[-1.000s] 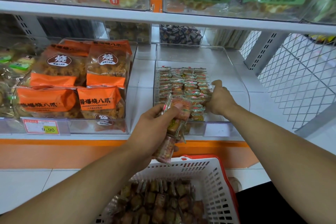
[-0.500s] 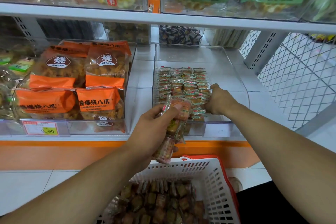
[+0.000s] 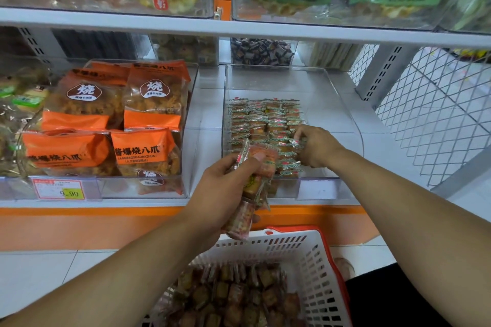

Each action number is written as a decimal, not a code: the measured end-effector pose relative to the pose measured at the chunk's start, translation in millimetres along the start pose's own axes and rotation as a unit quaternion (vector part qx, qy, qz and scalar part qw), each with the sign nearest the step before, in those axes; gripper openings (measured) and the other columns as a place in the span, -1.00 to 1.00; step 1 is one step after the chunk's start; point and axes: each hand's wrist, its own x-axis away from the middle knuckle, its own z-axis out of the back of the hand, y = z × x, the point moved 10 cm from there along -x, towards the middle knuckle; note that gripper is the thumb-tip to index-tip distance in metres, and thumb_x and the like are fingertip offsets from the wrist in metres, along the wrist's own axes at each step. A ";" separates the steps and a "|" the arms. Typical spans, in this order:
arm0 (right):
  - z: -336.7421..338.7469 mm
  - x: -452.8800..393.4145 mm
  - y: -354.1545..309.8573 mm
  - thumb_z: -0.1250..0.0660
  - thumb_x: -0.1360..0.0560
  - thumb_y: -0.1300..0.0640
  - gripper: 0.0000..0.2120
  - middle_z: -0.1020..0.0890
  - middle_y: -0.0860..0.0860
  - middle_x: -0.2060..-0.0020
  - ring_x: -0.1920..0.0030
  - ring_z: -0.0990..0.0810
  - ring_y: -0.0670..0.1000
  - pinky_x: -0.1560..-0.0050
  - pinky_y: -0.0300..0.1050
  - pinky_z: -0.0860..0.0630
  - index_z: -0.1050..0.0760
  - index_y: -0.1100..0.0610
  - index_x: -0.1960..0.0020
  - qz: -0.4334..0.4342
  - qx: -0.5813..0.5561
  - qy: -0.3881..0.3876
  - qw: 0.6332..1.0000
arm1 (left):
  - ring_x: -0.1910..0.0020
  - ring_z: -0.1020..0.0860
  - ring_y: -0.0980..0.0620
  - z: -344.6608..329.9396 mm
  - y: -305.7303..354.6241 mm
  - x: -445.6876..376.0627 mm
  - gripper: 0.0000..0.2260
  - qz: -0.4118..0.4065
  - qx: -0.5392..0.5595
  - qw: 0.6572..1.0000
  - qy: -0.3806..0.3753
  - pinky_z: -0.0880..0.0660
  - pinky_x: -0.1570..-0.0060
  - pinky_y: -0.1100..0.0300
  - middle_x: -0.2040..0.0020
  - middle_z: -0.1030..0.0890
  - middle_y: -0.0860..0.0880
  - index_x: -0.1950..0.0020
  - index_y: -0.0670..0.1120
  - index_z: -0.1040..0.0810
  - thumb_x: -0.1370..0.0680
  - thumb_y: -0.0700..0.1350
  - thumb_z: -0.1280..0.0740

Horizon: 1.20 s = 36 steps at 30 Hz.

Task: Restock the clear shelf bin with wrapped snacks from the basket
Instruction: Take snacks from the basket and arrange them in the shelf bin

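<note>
Since the earlier frame, the right hand (image 3: 317,148) has been shifted a little along the rows in the clear shelf bin (image 3: 342,125), while the left hand has been kept in place.

From left to right: four orange bags (image 3: 117,119) are seen in the neighbouring bin; a bunch of wrapped snacks (image 3: 255,180), its number not countable, is clutched by the closed left hand (image 3: 225,194) just in front of the bin's front wall, above the one white basket (image 3: 316,260), in which many more are piled. Roughly three rows of snacks lie in the bin's left half, where a wrapper is pinched or pressed by the right fingertips; which cannot be told. A slippery piece could be dropped from the loose bunch, or the neat rows could be knocked askew.
</note>
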 end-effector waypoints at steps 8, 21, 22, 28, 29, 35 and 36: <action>-1.7 4.0 -6.8 -0.47 -0.46 0.17 -0.62 -0.59 0.17 -0.11 -0.11 -0.53 0.20 -0.10 -0.02 -0.44 -0.41 0.17 -0.20 0.002 0.099 0.000 0.995 | 0.24 -0.72 -0.19 0.1 -0.3 -0.1 -0.59 0.004 -0.003 1.000 -0.001 -0.61 0.31 0.00 0.06 -0.73 -0.09 -0.09 0.13 -0.65 -0.34 0.29 -0.51; -8.9 1.9 -10.0 -0.48 -0.47 0.09 -0.67 -0.58 0.11 -0.20 -0.20 -0.52 0.12 -0.17 -0.08 -0.50 -0.58 0.05 -0.22 0.045 0.102 -0.010 0.994 | 0.23 -0.73 -0.15 1.7 -0.3 -1.2 -0.65 0.003 -0.013 1.000 0.007 -0.61 0.33 0.03 0.05 -0.74 -0.03 -0.12 0.14 -0.64 -0.42 0.27 -0.48; -11.1 1.6 -10.7 -0.45 -0.49 0.07 -0.71 -0.60 0.11 -0.17 -0.15 -0.54 0.12 -0.10 -0.12 -0.49 -0.59 0.07 -0.20 0.049 0.119 -0.016 0.992 | 0.24 -0.73 -0.15 1.1 -0.3 -1.4 -0.66 0.003 -0.012 1.000 0.006 -0.61 0.33 0.03 0.06 -0.74 -0.03 -0.12 0.14 -0.64 -0.43 0.26 -0.48; -13.4 2.8 -12.8 -0.46 -0.42 0.22 -0.74 -0.52 0.03 0.12 0.15 -0.47 0.06 0.27 -0.26 -0.32 -0.46 0.03 -0.01 0.051 0.129 -0.047 0.989 | 0.24 -0.73 -0.15 1.4 -1.6 -1.5 -0.65 0.006 -0.008 1.000 0.004 -0.61 0.33 0.03 0.06 -0.74 -0.02 -0.12 0.14 -0.64 -0.42 0.27 -0.48; -11.8 2.2 -13.5 -0.47 -0.41 0.24 -0.69 -0.52 0.02 0.11 0.14 -0.47 0.06 0.23 -0.23 -0.35 -0.41 0.02 -0.01 0.056 0.112 -0.037 0.991 | 0.23 -0.73 -0.15 1.8 -1.6 -1.4 -0.63 0.007 -0.008 1.000 0.005 -0.61 0.33 0.03 0.06 -0.74 -0.01 -0.13 0.14 -0.64 -0.41 0.27 -0.49; 4.4 -1.1 -4.5 -0.60 -0.31 0.20 -0.26 -0.56 0.03 0.02 0.09 -0.54 0.08 0.12 -0.11 -0.40 -0.22 0.07 -0.32 0.011 -0.047 0.042 0.998 | 0.25 -0.73 -0.15 1.2 0.0 -0.2 -0.66 0.004 -0.007 1.000 0.004 -0.61 0.35 0.05 0.08 -0.74 -0.02 -0.09 0.13 -0.65 -0.41 0.27 -0.48; 5.4 -1.9 -3.0 -0.60 -0.31 0.20 -0.24 -0.56 0.06 -0.02 0.07 -0.54 0.09 0.08 -0.10 -0.43 -0.24 0.08 -0.34 0.009 -0.048 0.047 0.998 | 0.25 -0.73 -0.15 1.1 -0.1 -0.2 -0.66 0.005 -0.007 1.000 0.004 -0.61 0.35 0.05 0.08 -0.74 -0.02 -0.09 0.14 -0.65 -0.41 0.27 -0.48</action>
